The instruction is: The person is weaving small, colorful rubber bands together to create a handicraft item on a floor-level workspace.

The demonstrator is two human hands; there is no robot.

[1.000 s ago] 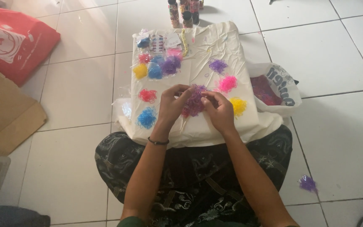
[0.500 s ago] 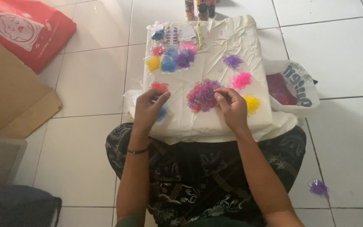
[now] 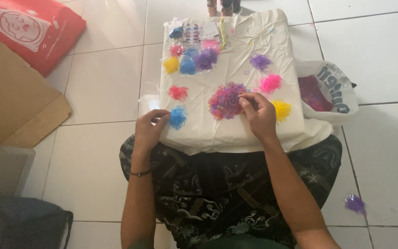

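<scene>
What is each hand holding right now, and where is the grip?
The right hand pinches at the right edge of the mixed pile of small bands. The left hand is beside the blue pile; whether it holds a band cannot be told.

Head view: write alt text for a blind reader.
A seated person's right hand picks at a mixed pile of tiny bands on a white sheet, while the left hand touches a blue pile.

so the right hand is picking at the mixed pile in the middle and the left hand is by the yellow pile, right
Not quite. In the head view the left hand is by the blue pile, not the yellow pile. The right hand is picking at the mixed pile in the middle.
</scene>
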